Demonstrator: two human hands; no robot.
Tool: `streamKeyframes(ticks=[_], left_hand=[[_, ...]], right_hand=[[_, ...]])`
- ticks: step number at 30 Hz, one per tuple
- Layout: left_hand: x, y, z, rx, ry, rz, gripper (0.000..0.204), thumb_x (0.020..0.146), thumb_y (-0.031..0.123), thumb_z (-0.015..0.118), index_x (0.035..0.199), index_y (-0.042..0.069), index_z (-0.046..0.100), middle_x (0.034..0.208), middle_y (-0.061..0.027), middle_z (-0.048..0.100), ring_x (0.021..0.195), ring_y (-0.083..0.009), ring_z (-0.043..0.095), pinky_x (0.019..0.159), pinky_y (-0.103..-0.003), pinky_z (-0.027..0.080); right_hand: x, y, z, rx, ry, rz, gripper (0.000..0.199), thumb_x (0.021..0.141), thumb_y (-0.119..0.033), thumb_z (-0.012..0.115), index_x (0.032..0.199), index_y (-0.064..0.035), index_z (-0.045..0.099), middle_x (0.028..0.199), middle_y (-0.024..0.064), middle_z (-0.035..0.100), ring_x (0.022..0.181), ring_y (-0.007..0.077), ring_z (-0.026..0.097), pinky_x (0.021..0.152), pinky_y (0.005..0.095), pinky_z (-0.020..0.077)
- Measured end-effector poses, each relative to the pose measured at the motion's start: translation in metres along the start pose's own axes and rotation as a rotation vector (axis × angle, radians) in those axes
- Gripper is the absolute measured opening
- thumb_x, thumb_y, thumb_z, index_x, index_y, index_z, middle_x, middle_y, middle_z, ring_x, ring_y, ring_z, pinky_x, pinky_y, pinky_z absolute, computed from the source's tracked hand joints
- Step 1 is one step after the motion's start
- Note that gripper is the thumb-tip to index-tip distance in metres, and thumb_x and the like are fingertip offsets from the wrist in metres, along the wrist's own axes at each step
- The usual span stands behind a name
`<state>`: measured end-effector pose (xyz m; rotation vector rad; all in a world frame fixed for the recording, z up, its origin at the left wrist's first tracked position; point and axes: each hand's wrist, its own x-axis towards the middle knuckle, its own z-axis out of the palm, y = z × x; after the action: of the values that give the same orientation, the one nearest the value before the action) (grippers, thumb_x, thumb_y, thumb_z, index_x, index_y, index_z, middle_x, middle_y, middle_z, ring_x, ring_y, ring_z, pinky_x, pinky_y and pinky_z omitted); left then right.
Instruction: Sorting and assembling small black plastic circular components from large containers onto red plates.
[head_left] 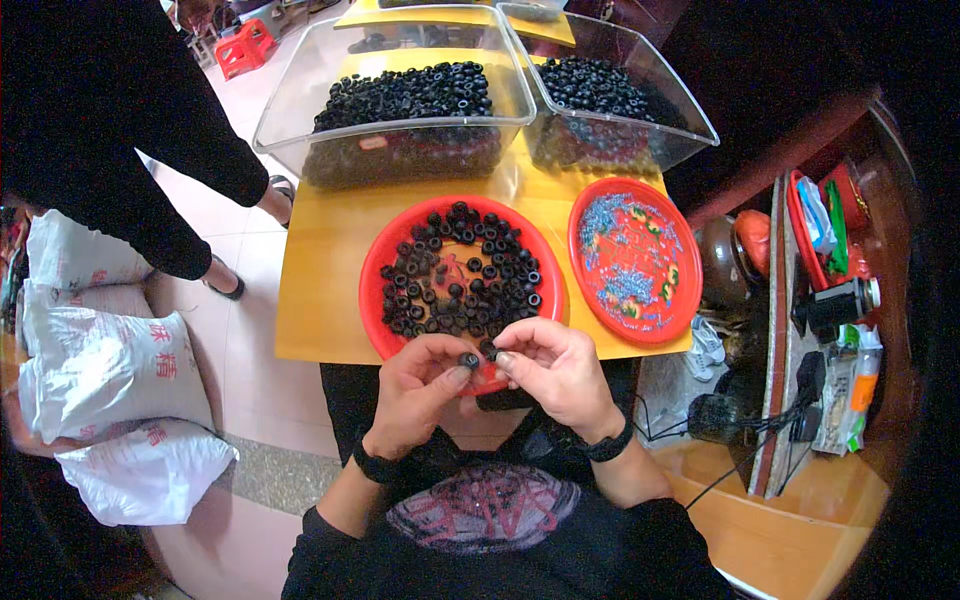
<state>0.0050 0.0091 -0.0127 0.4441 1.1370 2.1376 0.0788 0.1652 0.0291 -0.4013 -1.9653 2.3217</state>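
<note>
Between thumb and fingers, my left hand point(420, 385) pinches a small black ring-shaped part point(468, 360). My right hand point(558, 372) pinches another small dark part point(489, 349) close beside it; the fingertips partly cover it. Both hands are over the near rim of a round red basin point(375, 290), where many loose black rings point(440, 265) lie. To its right stands a round red tray point(640, 322) with heaps of tiny bluish-silver pieces point(625, 285) and a printed flower pattern.
Two clear plastic bins point(400, 135) point(620, 125) full of black parts stand at the back of the yellow table point(310, 310). White sacks point(120, 360) are piled on the left floor, near a standing person's legs point(190, 170). A cluttered shelf point(790, 400) with cables is at right.
</note>
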Motion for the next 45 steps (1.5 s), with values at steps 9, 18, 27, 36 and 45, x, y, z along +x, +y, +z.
streamKeyframes(ticks=[9, 18, 27, 36, 45], left_hand=[[-0.001, 0.000, -0.001, 0.031, 0.026, 0.002, 0.021, 0.084, 0.006, 0.058, 0.104, -0.001, 0.053, 0.092, -0.0072, 0.062, 0.073, -0.0105, 0.059, 0.057, -0.022, 0.049], [-0.005, 0.006, 0.006, 0.302, 0.080, 0.035, 0.017, 0.084, 0.002, 0.056, 0.101, 0.000, 0.055, 0.086, -0.0021, 0.058, 0.067, -0.0061, 0.054, 0.054, -0.018, 0.043], [-0.003, 0.008, 0.004, 0.720, 0.019, 0.330, 0.018, 0.075, -0.007, 0.056, 0.093, -0.004, 0.056, 0.086, -0.0110, 0.059, 0.079, -0.0170, 0.057, 0.072, -0.025, 0.046], [-0.007, 0.012, 0.007, 0.727, 0.036, 0.343, 0.019, 0.072, -0.009, 0.056, 0.090, -0.004, 0.058, 0.086, -0.0133, 0.061, 0.077, -0.0203, 0.060, 0.068, -0.026, 0.046], [-0.008, 0.009, 0.007, 0.765, 0.082, 0.200, 0.019, 0.071, -0.008, 0.056, 0.090, -0.003, 0.057, 0.081, -0.0112, 0.058, 0.073, -0.0188, 0.058, 0.066, -0.026, 0.045]], right_hand=[[0.003, -0.012, 0.012, -0.477, 0.078, -0.299, 0.008, 0.076, 0.000, 0.059, 0.084, 0.0026, 0.060, 0.076, 0.0109, 0.059, 0.068, 0.0177, 0.059, 0.059, 0.0285, 0.0471], [0.003, -0.010, 0.017, -0.743, 0.110, -0.588, 0.013, 0.070, 0.007, 0.060, 0.082, 0.0033, 0.058, 0.077, 0.0155, 0.058, 0.065, 0.0265, 0.059, 0.058, 0.0311, 0.0477], [0.003, -0.007, 0.017, -0.789, 0.035, -0.595, 0.015, 0.068, 0.008, 0.059, 0.083, 0.0038, 0.058, 0.076, 0.0165, 0.059, 0.068, 0.0293, 0.060, 0.059, 0.0316, 0.0485], [0.009, -0.011, 0.009, -0.139, -0.073, 0.223, 0.007, 0.073, 0.002, 0.057, 0.079, 0.0033, 0.060, 0.071, 0.0173, 0.061, 0.064, 0.0273, 0.062, 0.057, 0.0326, 0.0492], [0.014, 0.000, 0.008, -0.607, -0.139, -0.281, 0.006, 0.074, 0.004, 0.057, 0.079, 0.0044, 0.060, 0.073, 0.0107, 0.061, 0.065, 0.0162, 0.062, 0.058, 0.0266, 0.0492]])
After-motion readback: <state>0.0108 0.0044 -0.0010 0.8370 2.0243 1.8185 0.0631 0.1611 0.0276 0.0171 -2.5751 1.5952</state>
